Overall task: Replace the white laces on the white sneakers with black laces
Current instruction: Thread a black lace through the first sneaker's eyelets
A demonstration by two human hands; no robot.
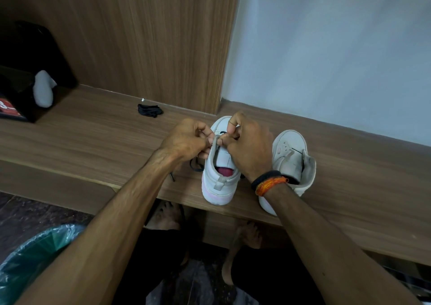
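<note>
In the centre of the frame, both my hands work at the eyelets of the white low sneaker (218, 176) on the brown wooden worktop (93, 132): my left hand (186, 139) and my right hand (249, 146) have curled fingers that pinch the thin black lace (196, 163), I think to thread it through. The second white sneaker (290, 155), without laces, waits just beside at the right, and a small black bundle of spare lace (150, 110) lies well apart at upper left. The green bin with a clear plastic liner (30, 258) at lower left shows no content that I can tell.

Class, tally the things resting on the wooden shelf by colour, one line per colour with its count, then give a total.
White: 3 – left sneaker, right sneaker, sock
Black: 3 – bundled lace, loose lace by the left sneaker, box
Total: 6
</note>
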